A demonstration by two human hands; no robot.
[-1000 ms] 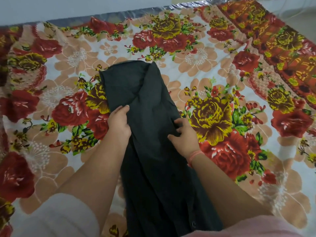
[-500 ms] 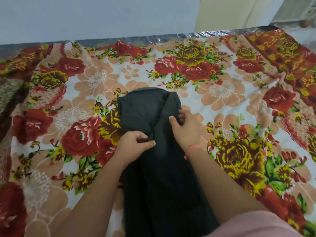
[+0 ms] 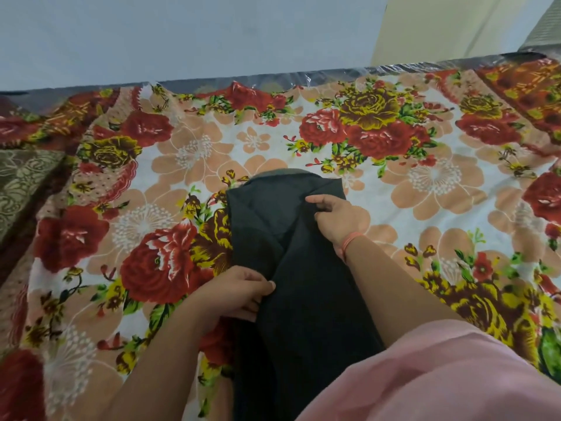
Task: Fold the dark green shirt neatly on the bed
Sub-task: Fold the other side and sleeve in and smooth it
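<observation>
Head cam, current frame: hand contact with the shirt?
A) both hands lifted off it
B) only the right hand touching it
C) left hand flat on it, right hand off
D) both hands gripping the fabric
D: the left hand pinches a fold on the left side of the dark green shirt, and the right hand grips the fabric farther up, near its far end.
</observation>
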